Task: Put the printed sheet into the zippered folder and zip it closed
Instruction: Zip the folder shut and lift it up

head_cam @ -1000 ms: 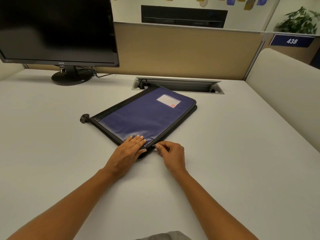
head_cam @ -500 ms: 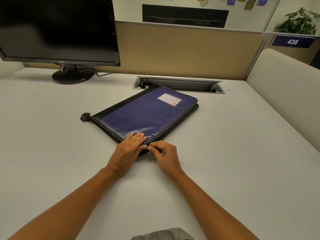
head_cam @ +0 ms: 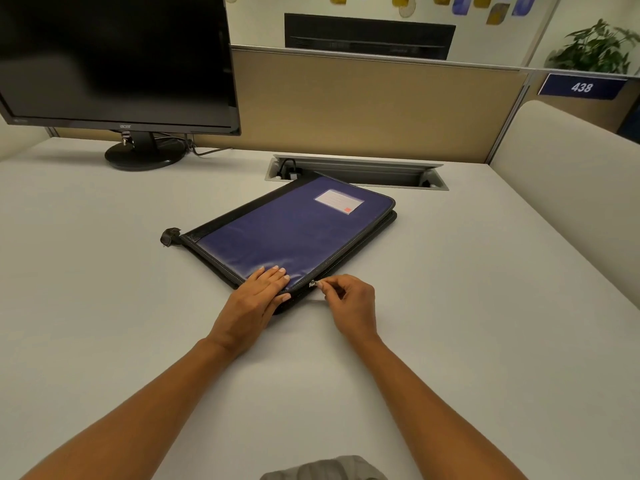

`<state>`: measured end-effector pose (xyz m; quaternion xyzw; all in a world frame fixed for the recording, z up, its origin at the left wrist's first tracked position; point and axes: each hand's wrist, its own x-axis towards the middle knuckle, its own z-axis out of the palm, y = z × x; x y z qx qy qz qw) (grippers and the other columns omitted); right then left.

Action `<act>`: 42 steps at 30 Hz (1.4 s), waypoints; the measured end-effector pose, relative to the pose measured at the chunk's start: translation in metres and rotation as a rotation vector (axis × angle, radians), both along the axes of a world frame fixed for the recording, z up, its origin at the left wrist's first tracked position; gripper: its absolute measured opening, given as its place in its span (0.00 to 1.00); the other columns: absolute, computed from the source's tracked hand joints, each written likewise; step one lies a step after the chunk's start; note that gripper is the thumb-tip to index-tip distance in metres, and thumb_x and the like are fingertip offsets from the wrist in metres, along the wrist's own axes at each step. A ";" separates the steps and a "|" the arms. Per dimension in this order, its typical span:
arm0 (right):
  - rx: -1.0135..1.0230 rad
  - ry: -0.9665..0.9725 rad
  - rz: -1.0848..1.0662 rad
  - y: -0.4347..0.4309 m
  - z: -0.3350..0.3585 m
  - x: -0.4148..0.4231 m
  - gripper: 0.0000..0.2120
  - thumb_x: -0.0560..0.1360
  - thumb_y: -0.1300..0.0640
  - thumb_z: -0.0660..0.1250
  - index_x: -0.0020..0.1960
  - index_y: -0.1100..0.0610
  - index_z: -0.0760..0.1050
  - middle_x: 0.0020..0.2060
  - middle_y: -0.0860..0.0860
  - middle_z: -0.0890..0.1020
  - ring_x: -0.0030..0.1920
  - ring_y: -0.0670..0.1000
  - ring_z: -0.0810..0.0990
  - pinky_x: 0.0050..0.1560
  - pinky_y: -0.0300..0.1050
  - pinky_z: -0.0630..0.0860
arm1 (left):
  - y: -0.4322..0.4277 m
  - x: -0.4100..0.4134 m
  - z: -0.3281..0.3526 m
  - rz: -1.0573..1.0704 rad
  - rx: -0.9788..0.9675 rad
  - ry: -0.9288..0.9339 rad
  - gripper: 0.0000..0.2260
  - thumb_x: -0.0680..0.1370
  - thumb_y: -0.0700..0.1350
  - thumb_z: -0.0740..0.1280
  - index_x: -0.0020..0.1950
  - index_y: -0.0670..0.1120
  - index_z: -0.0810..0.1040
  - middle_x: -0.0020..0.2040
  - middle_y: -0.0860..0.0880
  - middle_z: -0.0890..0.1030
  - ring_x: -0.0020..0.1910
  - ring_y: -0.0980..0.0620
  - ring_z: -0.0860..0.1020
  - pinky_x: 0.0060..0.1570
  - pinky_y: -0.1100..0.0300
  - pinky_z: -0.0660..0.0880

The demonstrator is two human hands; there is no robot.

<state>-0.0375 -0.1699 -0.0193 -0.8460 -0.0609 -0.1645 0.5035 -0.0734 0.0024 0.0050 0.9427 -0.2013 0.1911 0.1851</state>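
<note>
The blue zippered folder (head_cam: 287, 233) with black edging lies closed and slanted on the white desk (head_cam: 467, 306). Its near corner points at me. My left hand (head_cam: 254, 299) rests flat on that near corner, fingers on the blue cover and thumb along the edge. My right hand (head_cam: 351, 303) is just right of it and pinches the small metal zipper pull (head_cam: 312, 283) on the folder's near right edge. A black zipper tail (head_cam: 169, 236) sticks out at the left corner. No printed sheet shows.
A black monitor (head_cam: 114, 60) on its stand is at the back left. A cable slot (head_cam: 356, 171) is set into the desk just behind the folder. Beige partitions (head_cam: 363, 105) close off the back and right.
My right hand first slid in against the left thumb, then moved right along the folder's edge with the zipper pull. The left hand has stayed on the corner.
</note>
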 end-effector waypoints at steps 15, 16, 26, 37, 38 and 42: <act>-0.149 0.171 0.035 -0.004 -0.001 0.003 0.07 0.70 0.56 0.70 0.39 0.60 0.80 0.36 0.54 0.84 0.37 0.51 0.79 0.42 0.44 0.75 | -0.012 0.007 -0.008 0.056 0.187 0.008 0.15 0.74 0.46 0.67 0.54 0.36 0.80 0.54 0.38 0.82 0.55 0.40 0.80 0.57 0.42 0.73; -0.170 0.176 0.038 -0.003 -0.001 0.003 0.07 0.70 0.56 0.70 0.39 0.60 0.80 0.35 0.54 0.84 0.36 0.51 0.79 0.41 0.44 0.75 | -0.017 0.011 -0.007 0.077 0.196 0.042 0.17 0.74 0.46 0.69 0.59 0.37 0.77 0.59 0.39 0.79 0.59 0.40 0.77 0.61 0.44 0.70; -0.608 0.068 0.111 0.001 -0.002 0.000 0.13 0.78 0.52 0.55 0.37 0.55 0.67 0.39 0.54 0.79 0.37 0.55 0.74 0.35 0.44 0.61 | -0.031 0.030 -0.014 0.214 0.418 0.292 0.25 0.80 0.57 0.47 0.75 0.47 0.51 0.76 0.47 0.55 0.75 0.48 0.53 0.72 0.55 0.53; -0.741 -0.036 0.161 -0.002 -0.001 0.002 0.15 0.79 0.50 0.53 0.46 0.56 0.75 0.43 0.53 0.80 0.41 0.56 0.78 0.35 0.44 0.62 | -0.012 0.025 -0.011 0.162 0.457 0.266 0.24 0.81 0.56 0.46 0.75 0.49 0.51 0.76 0.48 0.55 0.75 0.50 0.54 0.72 0.56 0.55; -0.746 -0.035 0.160 -0.002 -0.001 0.002 0.15 0.79 0.50 0.53 0.46 0.57 0.75 0.43 0.53 0.80 0.41 0.56 0.78 0.35 0.44 0.62 | -0.012 0.025 -0.011 0.158 0.460 0.270 0.24 0.81 0.56 0.46 0.75 0.49 0.51 0.76 0.49 0.55 0.75 0.50 0.54 0.72 0.56 0.55; -0.747 -0.018 0.148 -0.001 -0.001 0.002 0.15 0.79 0.50 0.53 0.46 0.57 0.75 0.43 0.54 0.80 0.41 0.57 0.78 0.35 0.44 0.62 | -0.012 0.024 -0.010 0.151 0.468 0.271 0.24 0.81 0.56 0.46 0.75 0.48 0.51 0.76 0.48 0.55 0.75 0.50 0.54 0.72 0.56 0.55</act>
